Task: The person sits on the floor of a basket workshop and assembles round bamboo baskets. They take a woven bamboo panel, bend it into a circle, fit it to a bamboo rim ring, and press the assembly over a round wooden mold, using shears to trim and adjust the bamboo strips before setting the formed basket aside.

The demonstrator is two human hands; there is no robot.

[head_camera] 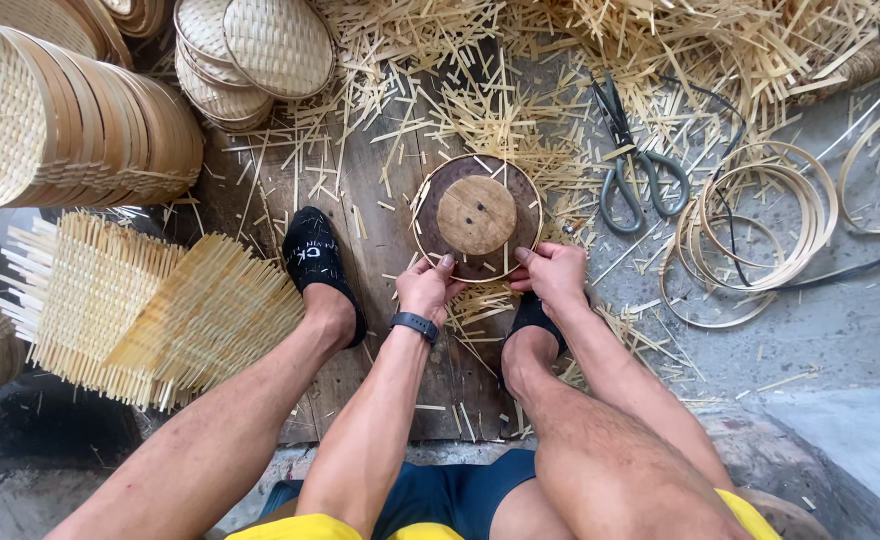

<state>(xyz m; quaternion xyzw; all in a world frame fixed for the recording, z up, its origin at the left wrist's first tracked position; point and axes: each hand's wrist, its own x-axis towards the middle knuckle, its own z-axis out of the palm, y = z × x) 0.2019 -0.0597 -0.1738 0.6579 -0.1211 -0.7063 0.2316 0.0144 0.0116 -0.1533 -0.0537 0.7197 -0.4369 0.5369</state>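
Note:
A round dark mould [430, 195] with a lighter wooden disc [476, 214] on top sits on the plank floor between my feet. A thin bamboo hoop [535, 200] runs around the mould's rim. My left hand [425, 287], with a black wristband, grips the near left edge of the hoop, thumb on the rim. My right hand [553, 274] pinches the near right edge of the same hoop. Both hands touch the mould's front side.
Woven square bamboo mats [150, 310] lie at left. Stacked woven trays [70, 120] and round lids [250, 55] stand at the back left. Scissors [632, 165] and several loose bamboo hoops [760, 225] lie at right. Bamboo offcuts [480, 100] litter the floor.

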